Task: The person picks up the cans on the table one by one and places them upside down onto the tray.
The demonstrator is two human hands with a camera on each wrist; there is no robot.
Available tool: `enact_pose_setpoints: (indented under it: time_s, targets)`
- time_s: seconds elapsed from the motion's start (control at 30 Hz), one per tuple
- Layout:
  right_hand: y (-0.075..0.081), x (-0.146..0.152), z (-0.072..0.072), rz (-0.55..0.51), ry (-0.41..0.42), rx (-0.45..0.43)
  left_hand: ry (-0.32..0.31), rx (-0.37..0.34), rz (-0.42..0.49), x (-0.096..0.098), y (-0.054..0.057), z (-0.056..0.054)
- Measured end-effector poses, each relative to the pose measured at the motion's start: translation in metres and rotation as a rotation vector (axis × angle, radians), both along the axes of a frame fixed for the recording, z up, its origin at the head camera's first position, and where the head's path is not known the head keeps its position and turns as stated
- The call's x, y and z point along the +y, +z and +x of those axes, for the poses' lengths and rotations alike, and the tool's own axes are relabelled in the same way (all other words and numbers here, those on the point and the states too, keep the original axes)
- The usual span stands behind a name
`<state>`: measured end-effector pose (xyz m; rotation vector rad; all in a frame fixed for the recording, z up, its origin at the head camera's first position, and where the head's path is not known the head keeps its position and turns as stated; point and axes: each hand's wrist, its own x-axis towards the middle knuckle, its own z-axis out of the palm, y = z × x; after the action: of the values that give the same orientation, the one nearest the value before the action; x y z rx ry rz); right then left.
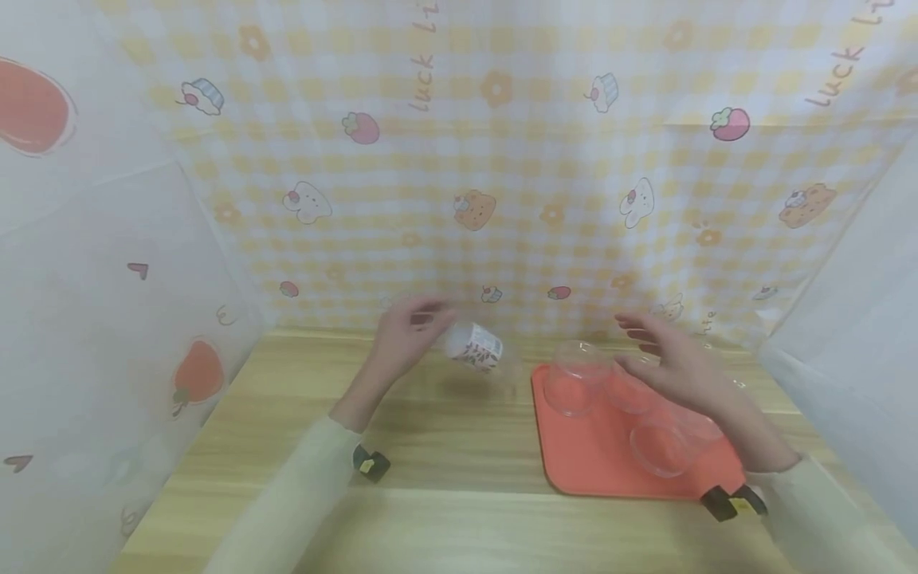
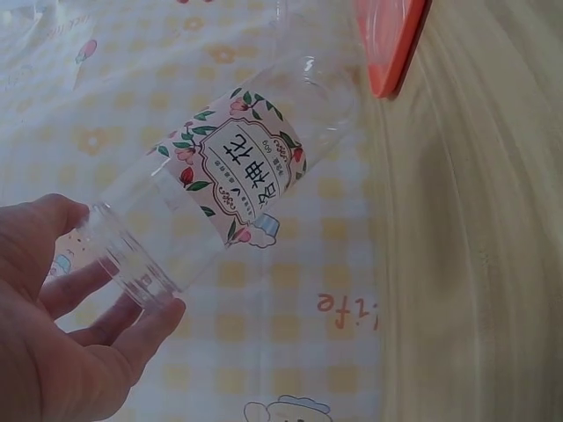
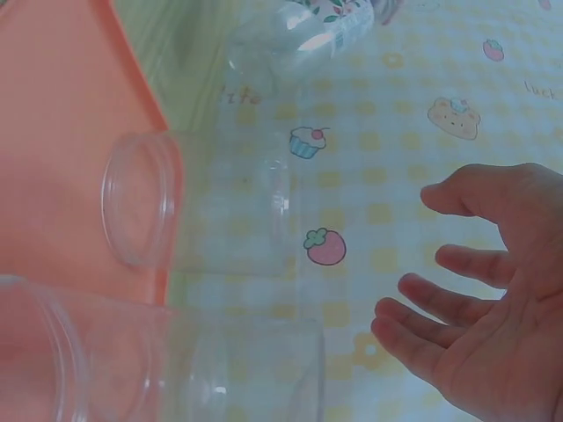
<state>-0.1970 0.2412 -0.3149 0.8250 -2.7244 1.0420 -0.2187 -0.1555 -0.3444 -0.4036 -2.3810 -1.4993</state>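
Note:
My left hand (image 1: 410, 333) grips a clear plastic jar (image 1: 479, 348) by its ridged mouth end, thumb on one side and fingers on the other. Pink flowers and green leaves decorate the label (image 2: 237, 163) round the jar's middle. The jar is held tilted above the wooden table, its far end pointing right toward the red tray (image 1: 574, 474). Over the tray's back part, my right hand (image 1: 674, 367) hovers with fingers spread and nothing in them. Beneath and beside it stand several clear, unlabelled jars (image 1: 574, 387), upright on the tray.
The wooden table (image 1: 459, 466) reaches back to a yellow-checked cloth (image 1: 430, 175) with printed cakes and strawberries. White cloth walls (image 1: 129, 319) close off both sides. Each wrist wears a small black device (image 1: 370, 464).

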Motion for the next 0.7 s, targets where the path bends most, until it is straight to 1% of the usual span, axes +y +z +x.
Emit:
enact_pose_setpoints:
  time_s: [0.1,0.2,0.3,0.47,0.57,0.7]
  targets:
    - [-0.003,0.000,-0.001,-0.027,-0.018,0.001,0.008,-0.007,0.035,-0.002,-0.002,0.002]
    - [-0.005,-0.001,-0.001,-0.062,-0.030,0.007,0.033,-0.031,0.067,-0.003,-0.002,0.005]
    - [-0.007,-0.005,-0.001,-0.110,-0.042,-0.001,0.047,-0.047,0.090,-0.004,-0.006,0.005]
    - [-0.009,-0.012,0.000,-0.172,-0.065,-0.010,0.045,-0.024,0.119,-0.007,-0.014,0.003]
    - [-0.011,-0.015,0.000,-0.192,-0.060,-0.003,0.052,-0.008,0.127,-0.007,-0.019,0.001]
    - [-0.012,-0.018,-0.001,-0.227,-0.040,-0.002,0.042,0.014,0.143,-0.008,-0.023,0.000]
